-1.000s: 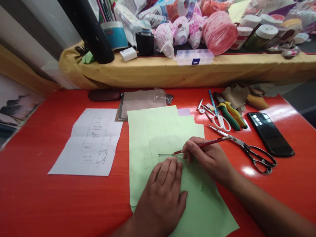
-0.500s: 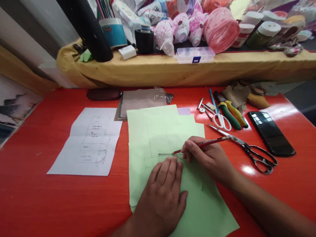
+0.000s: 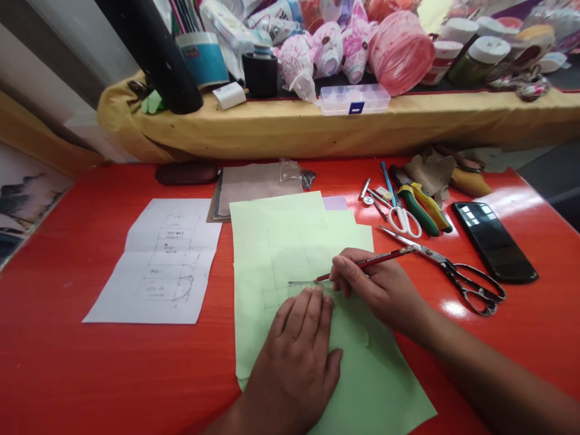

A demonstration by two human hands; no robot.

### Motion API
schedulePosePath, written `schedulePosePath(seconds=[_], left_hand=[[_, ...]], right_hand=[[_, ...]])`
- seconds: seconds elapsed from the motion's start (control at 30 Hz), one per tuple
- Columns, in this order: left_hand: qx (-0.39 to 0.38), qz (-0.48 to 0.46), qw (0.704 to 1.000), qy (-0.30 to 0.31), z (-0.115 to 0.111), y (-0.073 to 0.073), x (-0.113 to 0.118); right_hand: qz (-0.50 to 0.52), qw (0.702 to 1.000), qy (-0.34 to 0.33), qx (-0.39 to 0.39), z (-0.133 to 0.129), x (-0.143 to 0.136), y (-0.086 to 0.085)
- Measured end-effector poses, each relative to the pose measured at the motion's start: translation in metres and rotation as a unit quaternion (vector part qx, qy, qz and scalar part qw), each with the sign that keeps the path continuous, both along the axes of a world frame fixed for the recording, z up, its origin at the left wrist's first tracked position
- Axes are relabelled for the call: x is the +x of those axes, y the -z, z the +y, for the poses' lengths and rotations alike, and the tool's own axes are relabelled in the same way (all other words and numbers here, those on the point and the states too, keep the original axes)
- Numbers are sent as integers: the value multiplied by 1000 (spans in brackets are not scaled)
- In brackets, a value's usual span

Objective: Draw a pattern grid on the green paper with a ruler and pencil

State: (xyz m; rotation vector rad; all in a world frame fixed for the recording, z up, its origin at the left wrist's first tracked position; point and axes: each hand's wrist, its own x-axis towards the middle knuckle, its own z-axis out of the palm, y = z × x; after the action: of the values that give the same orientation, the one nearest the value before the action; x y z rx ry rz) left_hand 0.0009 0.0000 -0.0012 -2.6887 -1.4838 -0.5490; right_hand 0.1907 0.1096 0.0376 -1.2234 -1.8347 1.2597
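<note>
My left hand (image 3: 299,353) lies flat, fingers stretched out, over a small clear ruler (image 3: 296,286) on pale green paper (image 3: 258,217). In my right hand (image 3: 378,287) a dark red pencil (image 3: 384,257) is pinched, its tip at the ruler's upper edge. Thin pencil lines form a grid on the green paper, part of it hidden under my hands. Off to the left, a creased white sheet (image 3: 136,260) bears a hand-drawn pattern with small notes, too small to read.
Right of the paper lie large scissors (image 3: 446,261), white-handled scissors (image 3: 405,222), green-and-yellow pliers (image 3: 423,208) and a black phone (image 3: 495,243). Behind the paper are brownish sheets (image 3: 254,181) and a dark case (image 3: 186,173). A cloth-covered ledge (image 3: 272,130) holds jars and crafts.
The whole view has shifted slightly, with things appearing a little further left. My hands, the ruler and the pencil keep nearly the same places on the paper.
</note>
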Motion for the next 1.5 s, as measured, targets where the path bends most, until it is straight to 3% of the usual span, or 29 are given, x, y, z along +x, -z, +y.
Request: schedulePosePath(seconds=[0.73,0.93,1.07,1.37,1.5], left_hand=[[9,-8,1000,2,1,-1,1],[7,-9,1000,1,0,-1,2],[11,-14,1000,-3,0,0,2],[17,-30,999,9,-1,-1,-1],[16,-37,999,10,-2,0,-1]], right_hand=[[-59,997,31,28,-1,33,-12],[-34,991,112,62,-9,46,-18],[-36,980,152,121,-18,48,-12],[-55,972,34,226,-38,52,18],[-93,978,33,184,-45,62,21]])
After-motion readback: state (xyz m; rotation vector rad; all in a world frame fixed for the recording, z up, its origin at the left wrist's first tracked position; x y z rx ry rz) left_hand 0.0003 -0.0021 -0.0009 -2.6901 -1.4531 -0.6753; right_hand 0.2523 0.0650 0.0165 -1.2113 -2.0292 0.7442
